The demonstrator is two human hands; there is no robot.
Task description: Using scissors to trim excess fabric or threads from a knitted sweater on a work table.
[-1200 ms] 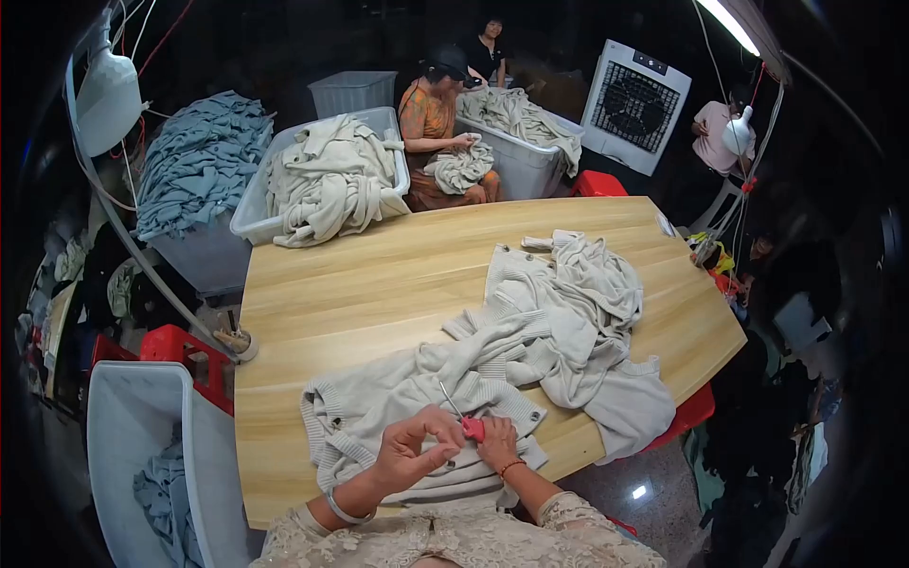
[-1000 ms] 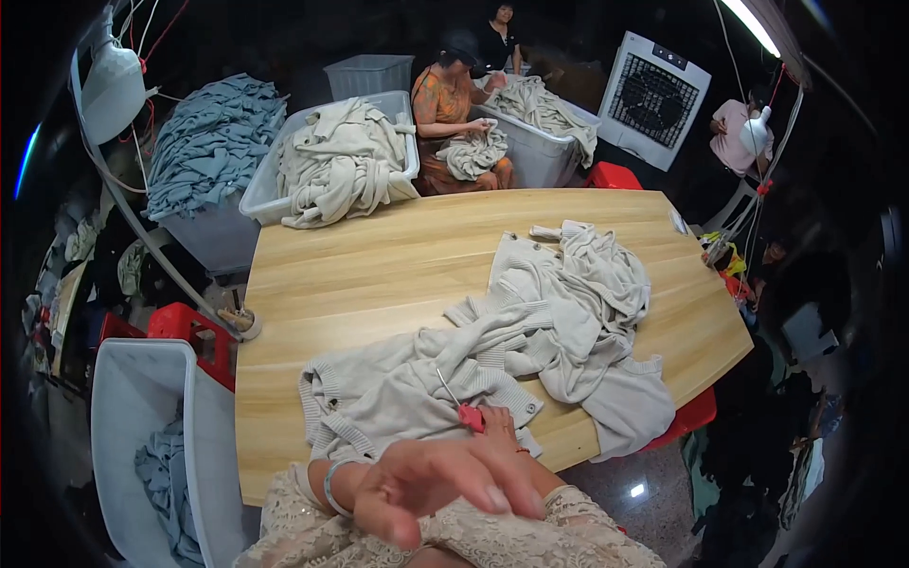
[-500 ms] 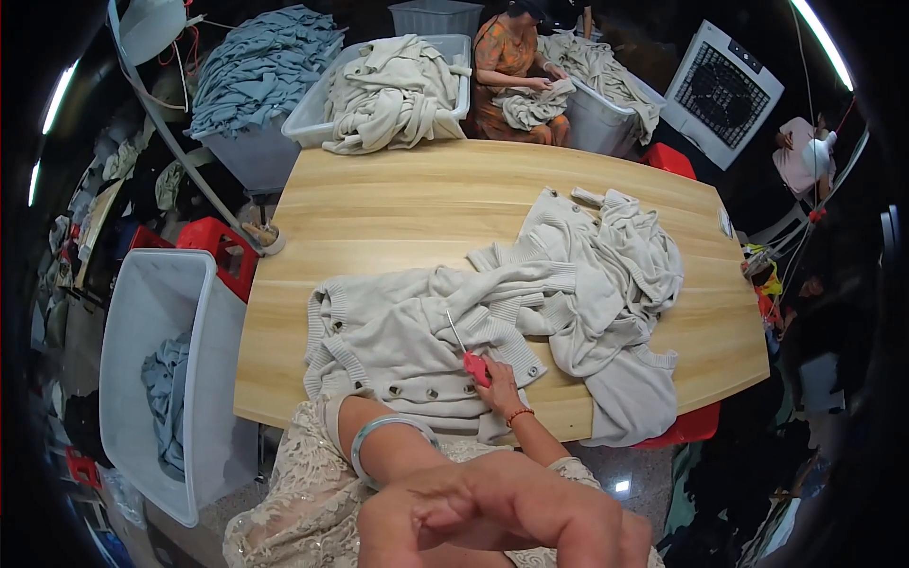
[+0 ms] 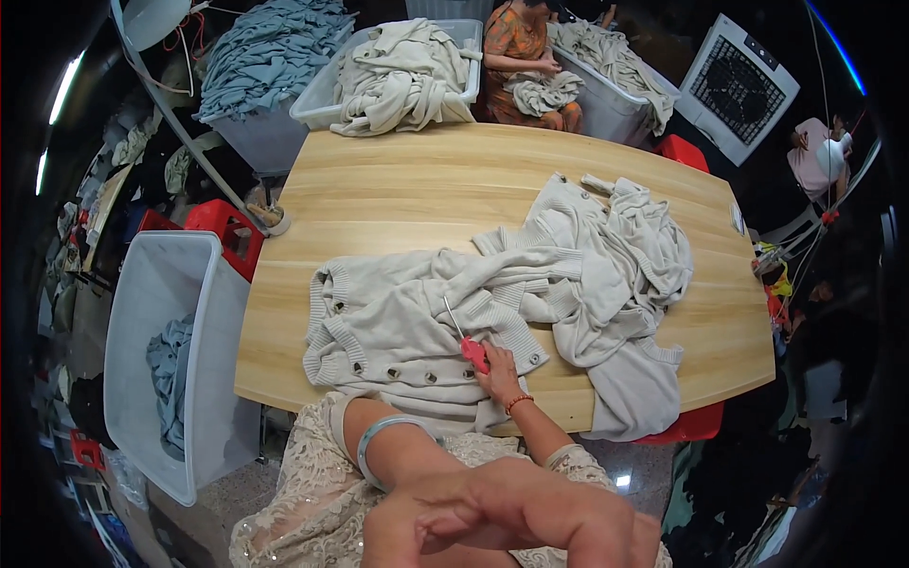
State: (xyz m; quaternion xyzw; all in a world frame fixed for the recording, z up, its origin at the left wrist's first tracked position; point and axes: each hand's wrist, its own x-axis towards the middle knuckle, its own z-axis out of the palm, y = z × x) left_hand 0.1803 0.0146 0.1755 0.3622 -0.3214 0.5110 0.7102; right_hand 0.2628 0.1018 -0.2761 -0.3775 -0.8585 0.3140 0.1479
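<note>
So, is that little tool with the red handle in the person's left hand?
No, the red-handled tool is in the right hand, while the left hand is close to the camera.

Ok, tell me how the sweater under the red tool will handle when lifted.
The sweater would probably sag, since its knit lies in loose folds. One edge may hang slightly heavier, given its dark buttons. It seems unlikely to roll, lying spread out.

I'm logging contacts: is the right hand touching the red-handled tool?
Touching. The head view shows the right hand against the near end of the red-handled tool, with no gap.
</note>
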